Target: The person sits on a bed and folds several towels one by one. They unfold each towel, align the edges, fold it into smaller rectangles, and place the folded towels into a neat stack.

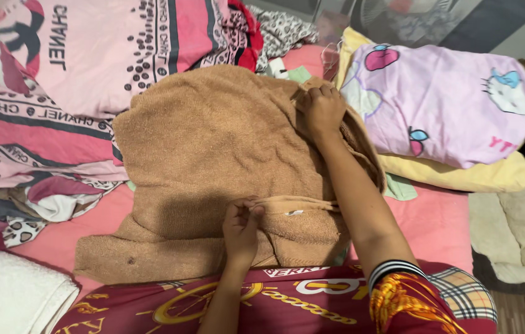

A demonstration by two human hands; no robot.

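Brown towel (213,161), frame centre: left hand (241,226) pinches its near hem, right hand (321,111) grips the far edge; a slipped pinch could undo the fold.

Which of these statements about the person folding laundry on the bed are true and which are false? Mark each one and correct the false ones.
1. Both hands grip the brown towel. True: the left hand pinches its near folded edge and the right hand holds its far corner.
2. The towel is blue. False: it is light brown.
3. A pillow with a pink cartoon-print cover lies to the right of the towel. True.
4. The white towel lies on top of the brown one. False: it lies apart, at the lower left.
5. The patterned pink sheet is neatly folded. False: it lies crumpled at the upper left.
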